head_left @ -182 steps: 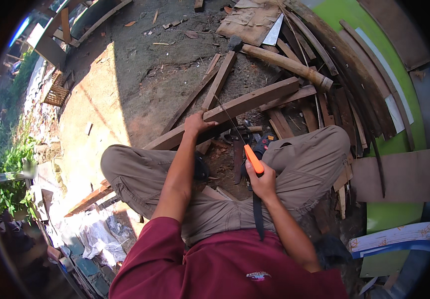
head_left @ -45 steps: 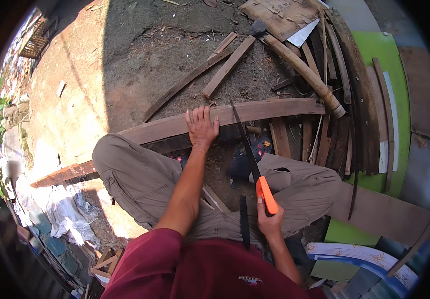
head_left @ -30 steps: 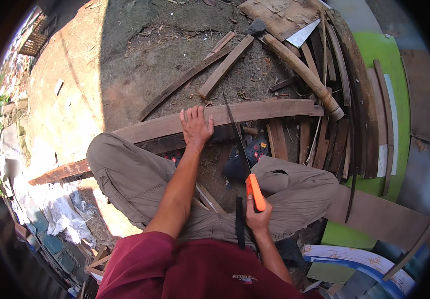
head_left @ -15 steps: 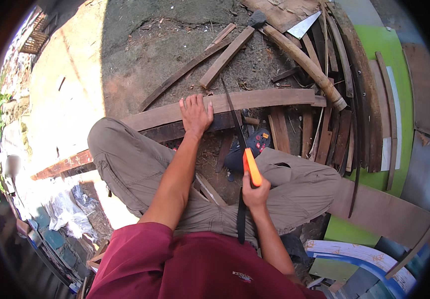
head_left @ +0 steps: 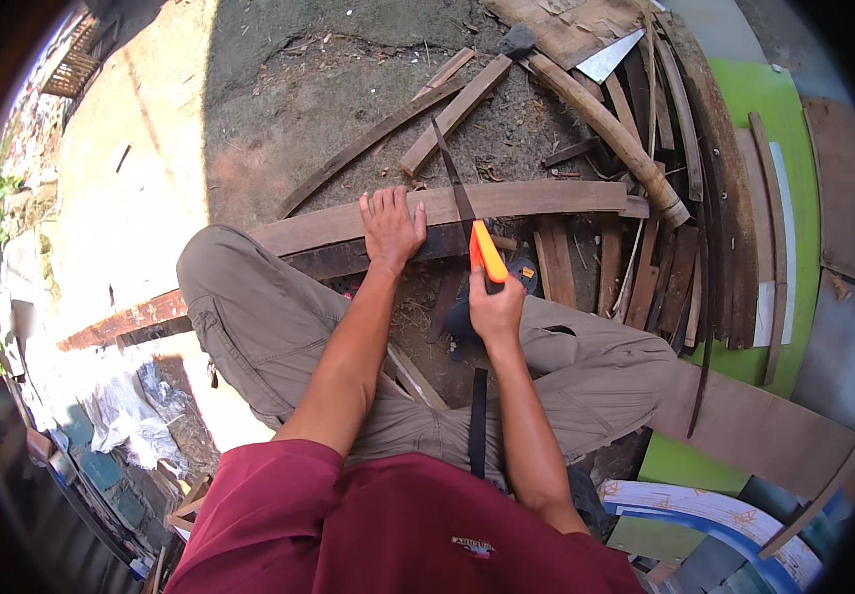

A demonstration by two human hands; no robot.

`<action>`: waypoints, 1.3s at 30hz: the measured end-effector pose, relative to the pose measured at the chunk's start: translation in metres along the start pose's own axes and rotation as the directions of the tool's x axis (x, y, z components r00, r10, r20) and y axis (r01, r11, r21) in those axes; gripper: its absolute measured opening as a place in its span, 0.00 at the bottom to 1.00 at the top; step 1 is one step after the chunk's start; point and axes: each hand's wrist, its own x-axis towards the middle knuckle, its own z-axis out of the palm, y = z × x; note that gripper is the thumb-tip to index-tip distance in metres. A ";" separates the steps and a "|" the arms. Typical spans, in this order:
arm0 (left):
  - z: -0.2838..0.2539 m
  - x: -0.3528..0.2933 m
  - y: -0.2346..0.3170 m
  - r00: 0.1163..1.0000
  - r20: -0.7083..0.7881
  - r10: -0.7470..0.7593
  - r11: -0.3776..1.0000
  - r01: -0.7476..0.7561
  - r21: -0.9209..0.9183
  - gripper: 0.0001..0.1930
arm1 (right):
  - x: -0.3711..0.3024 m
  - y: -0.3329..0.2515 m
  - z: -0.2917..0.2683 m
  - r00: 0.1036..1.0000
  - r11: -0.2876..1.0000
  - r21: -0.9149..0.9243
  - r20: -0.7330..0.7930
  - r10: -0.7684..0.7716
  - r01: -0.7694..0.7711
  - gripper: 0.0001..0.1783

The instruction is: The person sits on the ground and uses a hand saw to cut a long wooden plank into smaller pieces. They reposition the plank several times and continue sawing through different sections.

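A long wooden plank [head_left: 536, 197] lies crosswise in front of me, over a darker piece of timber [head_left: 336, 260]. My left hand [head_left: 393, 230] rests on the plank, its fingers stretched out over the top face. Just right of it, my right hand [head_left: 498, 309] is closed round the orange handle of a handsaw [head_left: 489, 252]. The dark saw blade crosses the plank, with its tip pointing away from me beyond the far edge. From this view I cannot tell how deep the blade sits in the wood.
Beyond the plank lie loose wooden strips [head_left: 455, 114] and a thick pole [head_left: 610, 134]. A pile of boards [head_left: 680, 267] fills the right side, beside green panels [head_left: 744, 109]. Another saw blade [head_left: 610, 57] lies at the far right. My bent legs [head_left: 259, 317] flank the work; white plastic sheeting [head_left: 130, 416] lies left.
My right hand has pushed the saw forward, away from me, so more blade reaches past the plank and the handle is nearer to it. My left hand stays on the plank.
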 end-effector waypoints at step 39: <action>0.001 0.000 -0.004 0.999 -0.030 -0.034 0.998 0.032 -0.062 0.25 | -0.095 -0.035 -0.088 0.984 0.990 -0.066 0.120 0.130 -0.123 0.07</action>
